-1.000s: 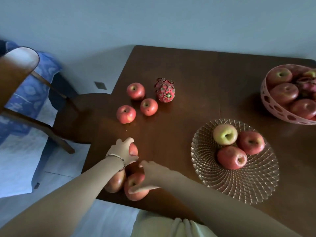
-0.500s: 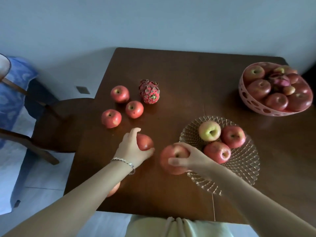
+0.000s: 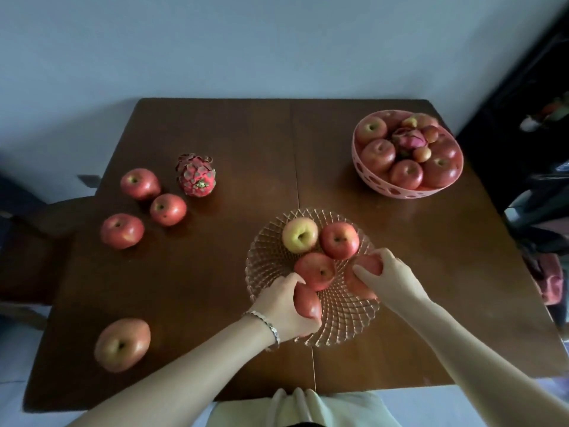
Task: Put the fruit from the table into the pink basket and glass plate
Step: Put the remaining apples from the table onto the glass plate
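The glass plate (image 3: 338, 322) sits at the table's near middle with three apples in it. My left hand (image 3: 284, 306) grips a red apple (image 3: 308, 303) over the plate's near left part. My right hand (image 3: 389, 280) grips another red apple (image 3: 368, 266) over the plate's right side. The pink basket (image 3: 397, 188) at the far right holds several apples and a dragon fruit. Loose on the table's left lie three apples (image 3: 167, 209), a dragon fruit (image 3: 197, 177) and a larger apple (image 3: 122, 344) near the front edge.
The dark wooden table (image 3: 308, 161) stands against a pale wall. A wooden chair (image 3: 40, 241) stands off the left edge. Dark clutter stands past the table's right edge. Bare tabletop lies between the plate and the loose fruit.
Both hands have carried their apples rightward from the table's front left to over the glass plate. The view has swung right, so the basket is now fully in sight.
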Action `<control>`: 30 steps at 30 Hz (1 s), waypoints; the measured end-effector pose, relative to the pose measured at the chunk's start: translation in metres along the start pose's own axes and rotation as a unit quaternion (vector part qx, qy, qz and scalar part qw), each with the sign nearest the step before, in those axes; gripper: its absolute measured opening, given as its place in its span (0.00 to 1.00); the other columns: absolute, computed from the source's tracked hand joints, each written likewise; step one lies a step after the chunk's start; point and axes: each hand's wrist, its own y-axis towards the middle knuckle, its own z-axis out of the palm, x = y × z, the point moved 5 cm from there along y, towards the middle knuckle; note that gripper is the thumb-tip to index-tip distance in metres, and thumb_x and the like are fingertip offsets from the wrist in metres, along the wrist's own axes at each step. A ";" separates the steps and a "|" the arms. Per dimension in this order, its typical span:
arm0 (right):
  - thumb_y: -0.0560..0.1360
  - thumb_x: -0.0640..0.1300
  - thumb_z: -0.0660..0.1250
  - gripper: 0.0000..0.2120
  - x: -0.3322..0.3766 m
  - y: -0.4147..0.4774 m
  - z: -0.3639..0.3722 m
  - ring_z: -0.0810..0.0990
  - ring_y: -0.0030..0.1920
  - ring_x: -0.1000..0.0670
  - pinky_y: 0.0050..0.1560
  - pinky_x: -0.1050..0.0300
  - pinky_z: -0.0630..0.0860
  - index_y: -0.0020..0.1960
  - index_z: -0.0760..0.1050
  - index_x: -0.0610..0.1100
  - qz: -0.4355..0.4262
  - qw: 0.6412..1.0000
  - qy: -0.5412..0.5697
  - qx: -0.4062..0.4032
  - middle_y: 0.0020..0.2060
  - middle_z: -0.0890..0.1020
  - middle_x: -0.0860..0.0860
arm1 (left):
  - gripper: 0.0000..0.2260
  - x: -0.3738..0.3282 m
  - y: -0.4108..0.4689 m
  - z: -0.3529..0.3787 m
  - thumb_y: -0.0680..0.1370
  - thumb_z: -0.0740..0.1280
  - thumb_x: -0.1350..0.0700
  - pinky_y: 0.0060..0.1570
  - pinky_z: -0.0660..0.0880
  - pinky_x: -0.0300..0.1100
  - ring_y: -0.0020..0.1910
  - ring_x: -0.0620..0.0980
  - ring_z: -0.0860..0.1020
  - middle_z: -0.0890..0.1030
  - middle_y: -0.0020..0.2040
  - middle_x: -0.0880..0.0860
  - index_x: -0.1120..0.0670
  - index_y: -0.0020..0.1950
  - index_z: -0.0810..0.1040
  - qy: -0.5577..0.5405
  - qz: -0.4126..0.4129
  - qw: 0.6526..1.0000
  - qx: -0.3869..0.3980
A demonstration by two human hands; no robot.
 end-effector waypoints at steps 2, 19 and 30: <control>0.71 0.57 0.66 0.21 0.003 0.007 0.007 0.79 0.47 0.44 0.45 0.51 0.77 0.59 0.71 0.46 -0.008 1.000 -0.026 0.005 0.49 0.79 0.46 | 0.27 -0.003 0.009 0.014 0.65 0.72 0.47 0.60 0.73 0.47 0.59 0.50 0.73 0.72 0.59 0.50 0.48 0.61 0.68 0.017 -0.012 0.999 0.038; 0.62 0.57 0.74 0.40 -0.006 0.017 0.024 0.64 0.66 0.46 0.69 0.47 0.59 0.68 0.61 0.48 -0.127 0.991 -0.031 0.022 0.64 0.64 0.48 | 0.24 -0.006 0.028 0.030 0.66 0.73 0.51 0.51 0.70 0.39 0.52 0.48 0.72 0.74 0.56 0.50 0.48 0.60 0.69 -0.009 -0.026 0.998 0.055; 0.58 0.47 0.79 0.35 -0.026 0.027 0.020 0.73 0.52 0.52 0.53 0.62 0.68 0.62 0.70 0.47 -0.171 0.983 0.062 -0.009 0.52 0.73 0.54 | 0.24 -0.008 0.026 0.028 0.65 0.73 0.50 0.51 0.72 0.41 0.54 0.49 0.73 0.74 0.57 0.50 0.46 0.59 0.69 -0.013 -0.034 0.998 0.052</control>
